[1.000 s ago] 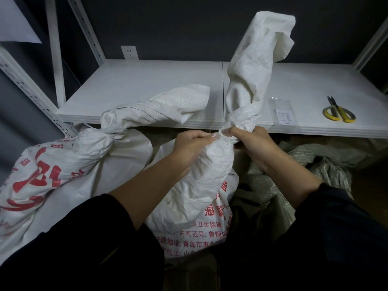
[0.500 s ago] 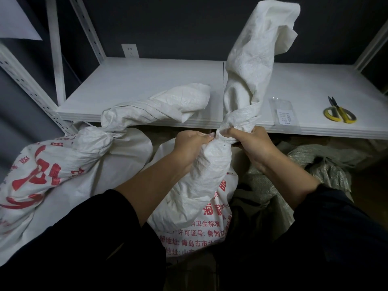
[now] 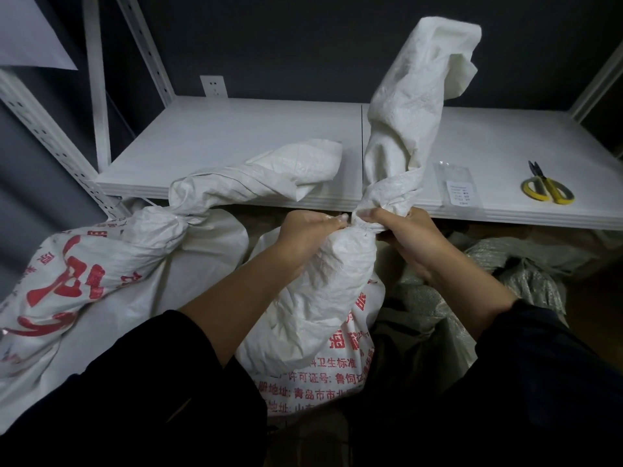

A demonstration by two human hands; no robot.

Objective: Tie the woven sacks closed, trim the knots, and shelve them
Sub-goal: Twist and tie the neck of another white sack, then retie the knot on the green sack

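The woven sack (image 3: 323, 298) with red print is being gripped at its neck by both hands. The left hand (image 3: 303, 234) is being wrapped around the neck from the left, and its fingers (image 3: 332, 221) are curled tightly into the cloth. The right hand (image 3: 408, 237) is being wrapped around the neck from the right, its fingers also curled and holding the cloth just under a thick twisted bulge. The two hands are almost touching each other at the neck.

Directly below the fingers, the filled body of the sack is being kept between the two forearms. Directly above the fingers, the loose top (image 3: 418, 106) of the sack is standing upright, twisted and crumpled, in front of the white shelf (image 3: 236, 136).

To the left of the left fingers, a second sack (image 3: 84, 281) is lying, its neck already tied. Its free end is pointing toward the fingers and resting on the front edge of the shelf.

Well to the right of the right fingers, the scissors (image 3: 547, 188) with yellow handles are lying on the shelf. Between them and the fingers a clear packet (image 3: 458, 190) is lying flat. Below and to the right of the right hand, grey plastic wrapping (image 3: 526, 264) is heaped.
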